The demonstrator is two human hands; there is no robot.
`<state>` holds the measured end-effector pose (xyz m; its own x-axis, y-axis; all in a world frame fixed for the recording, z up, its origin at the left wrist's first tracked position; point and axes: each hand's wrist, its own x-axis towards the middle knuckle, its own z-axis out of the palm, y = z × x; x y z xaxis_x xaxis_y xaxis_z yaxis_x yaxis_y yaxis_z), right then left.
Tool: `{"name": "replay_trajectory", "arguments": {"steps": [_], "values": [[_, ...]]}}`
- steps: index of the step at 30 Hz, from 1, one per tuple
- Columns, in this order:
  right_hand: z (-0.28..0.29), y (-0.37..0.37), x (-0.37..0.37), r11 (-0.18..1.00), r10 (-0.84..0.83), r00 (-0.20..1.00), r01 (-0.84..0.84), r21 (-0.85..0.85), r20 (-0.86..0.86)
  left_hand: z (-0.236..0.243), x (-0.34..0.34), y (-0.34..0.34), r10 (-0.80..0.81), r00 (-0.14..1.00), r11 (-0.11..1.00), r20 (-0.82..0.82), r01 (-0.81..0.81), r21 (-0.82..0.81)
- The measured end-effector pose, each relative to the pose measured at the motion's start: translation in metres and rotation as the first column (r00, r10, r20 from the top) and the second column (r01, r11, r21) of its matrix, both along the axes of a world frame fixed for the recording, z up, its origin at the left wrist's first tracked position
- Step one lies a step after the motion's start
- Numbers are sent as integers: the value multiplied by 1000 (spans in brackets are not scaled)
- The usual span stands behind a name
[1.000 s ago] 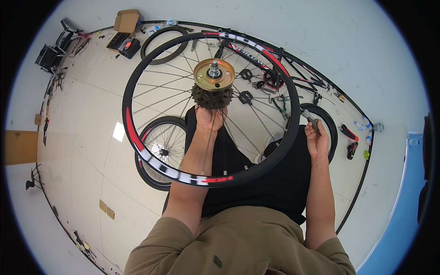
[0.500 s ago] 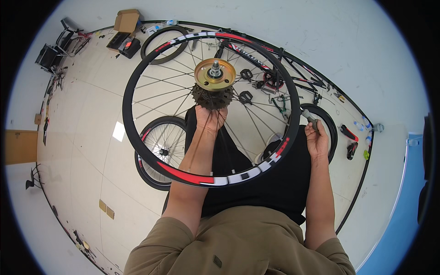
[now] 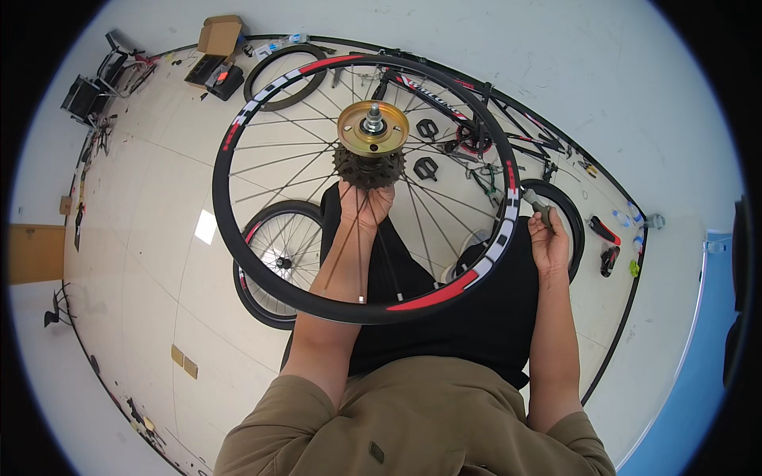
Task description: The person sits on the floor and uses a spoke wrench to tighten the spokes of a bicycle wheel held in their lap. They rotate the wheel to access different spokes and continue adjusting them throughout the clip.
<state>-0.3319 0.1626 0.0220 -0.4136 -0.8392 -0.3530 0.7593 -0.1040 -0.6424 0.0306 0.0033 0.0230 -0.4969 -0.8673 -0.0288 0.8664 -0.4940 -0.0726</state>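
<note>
I hold a bicycle wheel [image 3: 225, 198] horizontally above my legs, its black rim decorated red and white. My left hand [image 3: 361, 205] is closed on the hub from beneath the dark sprocket cluster [image 3: 369, 169], its fingers partly hidden. Above the sprockets sit a gold metal disc [image 3: 354, 135] and a threaded axle end [image 3: 374, 111]. At the rim's right side, my right hand [image 3: 549, 246] grips a grey-green handled tool [image 3: 540, 208], whose upper end is close to the rim; whether they touch I cannot tell.
Beyond the wheel lie a bicycle frame [image 3: 528, 147], pedals [image 3: 427, 128], a tire [image 3: 270, 55] and an open cardboard box [image 3: 219, 36]. A second wheel [image 3: 254, 295] rests left of my legs. A saddle [image 3: 603, 230] and bottles [image 3: 633, 213] are along the right wall [image 3: 667, 301].
The rim has turned anticlockwise as seen, its red and white decals shifting from left through the bottom toward the right. Both hands have stayed in place with their grips.
</note>
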Motion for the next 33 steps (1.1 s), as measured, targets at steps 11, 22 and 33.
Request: {"name": "replay_trajectory", "arguments": {"steps": [11,22,33], "values": [[1,-1,-1,1000,7,1000,-7,4,12,5,-4,1,52,993,989,104,-65,129],[3,-3,1,1000,7,1000,-7,10,0,-12,1,-4,-15,999,998,-36,17,61],[2,-2,-1,1000,4,1000,-4,10,2,5,-4,0,44,998,998,53,-47,46]]}}
